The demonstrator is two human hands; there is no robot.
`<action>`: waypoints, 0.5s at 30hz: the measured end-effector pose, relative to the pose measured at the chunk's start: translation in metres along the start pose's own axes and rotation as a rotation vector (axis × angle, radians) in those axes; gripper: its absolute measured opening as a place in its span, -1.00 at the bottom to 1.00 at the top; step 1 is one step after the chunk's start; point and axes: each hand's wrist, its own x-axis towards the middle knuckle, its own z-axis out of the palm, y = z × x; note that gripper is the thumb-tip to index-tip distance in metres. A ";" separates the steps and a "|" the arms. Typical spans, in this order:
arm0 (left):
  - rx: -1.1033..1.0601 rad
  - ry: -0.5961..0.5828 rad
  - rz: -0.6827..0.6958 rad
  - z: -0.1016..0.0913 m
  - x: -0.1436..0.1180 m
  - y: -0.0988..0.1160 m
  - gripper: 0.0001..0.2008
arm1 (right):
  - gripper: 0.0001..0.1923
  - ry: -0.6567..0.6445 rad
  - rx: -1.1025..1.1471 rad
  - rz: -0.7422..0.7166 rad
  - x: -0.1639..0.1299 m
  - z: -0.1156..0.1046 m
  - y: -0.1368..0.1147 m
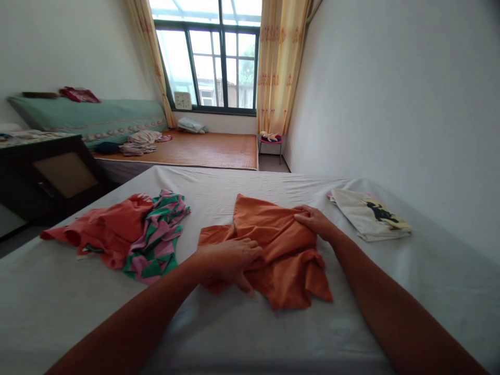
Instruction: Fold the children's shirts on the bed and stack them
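Note:
A rumpled orange garment [279,229], partly folded over itself, lies on the white sheet in front of me. Its exact kind is hard to make out. My left hand [230,258] rests palm down over its near left part, fingers stretched out and thumb apart. At the garment's right edge, my right hand [315,221] has its bent fingers closed on the cloth. To the left lies a loose coral-red garment [113,229], beside a green and pink patterned garment [162,237]. A folded white garment [363,213] with a black print lies on the right.
The white sheet [250,338] covers the bed under the clothes. Beyond it stands a second bed with a brown mat [211,148] and several cloths. A dark cabinet [54,172] is at the left, a white wall [410,104] at the right. A small stool [271,139] stands below the curtain.

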 end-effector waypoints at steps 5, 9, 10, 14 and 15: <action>0.082 0.089 -0.040 0.009 0.008 0.002 -0.80 | -0.56 0.099 0.260 0.108 0.006 -0.012 0.013; 0.169 0.127 -0.127 0.019 0.014 0.003 -0.87 | -0.57 -0.140 0.285 0.160 0.001 -0.015 0.011; 0.180 0.133 -0.153 0.019 0.015 0.003 -0.88 | -0.57 -0.199 0.288 0.167 -0.001 -0.016 0.009; 0.016 0.188 -0.165 0.014 0.014 0.010 -0.94 | -0.64 -0.340 0.358 0.204 -0.011 -0.033 0.000; -0.087 0.206 -0.138 0.011 0.014 0.011 -0.95 | -0.68 -0.351 0.391 0.201 -0.013 -0.038 -0.003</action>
